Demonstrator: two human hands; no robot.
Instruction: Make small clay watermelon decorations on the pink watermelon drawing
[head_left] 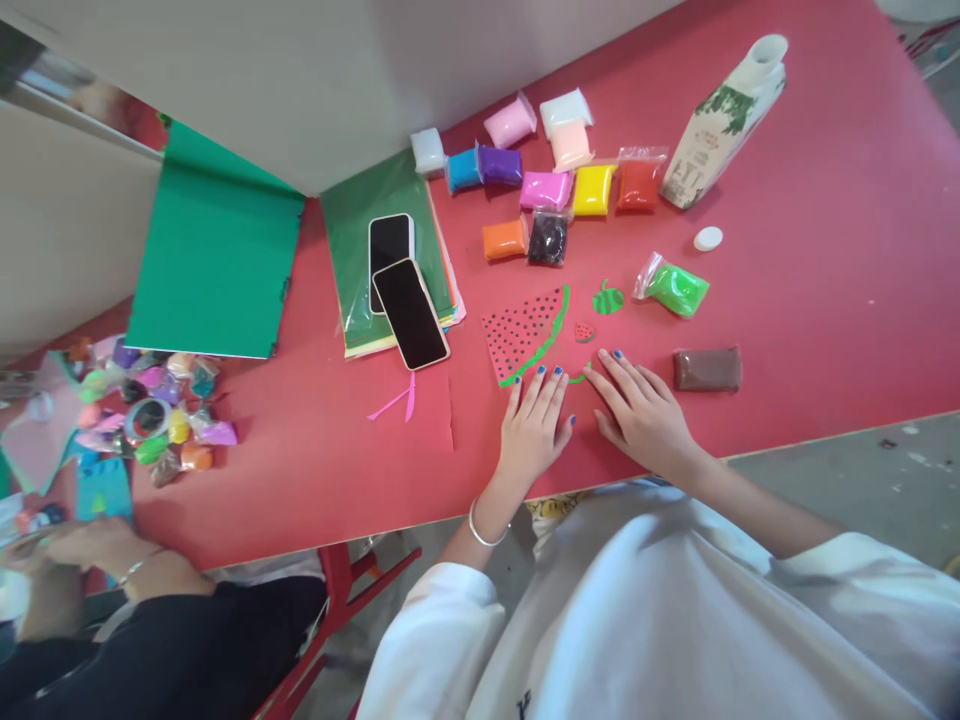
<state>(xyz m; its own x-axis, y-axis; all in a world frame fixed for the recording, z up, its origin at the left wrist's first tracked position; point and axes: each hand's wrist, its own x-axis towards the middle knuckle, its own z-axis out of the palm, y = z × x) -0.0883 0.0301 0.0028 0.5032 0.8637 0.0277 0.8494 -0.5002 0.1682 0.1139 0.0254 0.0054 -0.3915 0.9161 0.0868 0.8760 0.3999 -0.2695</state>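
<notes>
Head view: red watermelon slice [523, 333], black seed dots, green rind edge

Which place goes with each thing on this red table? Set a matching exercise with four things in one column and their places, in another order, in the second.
Things
1. brown clay block in a clear wrapper
2. white round bottle cap
3. two black-screened phones
4. red triangular clay watermelon slice with black seeds

Places
A. on the dark green paper stack
B. just beyond the left hand
C. to the right of the right hand
D. beside the lying paper carton

Pairs: 1-C, 2-D, 3-A, 4-B
</notes>
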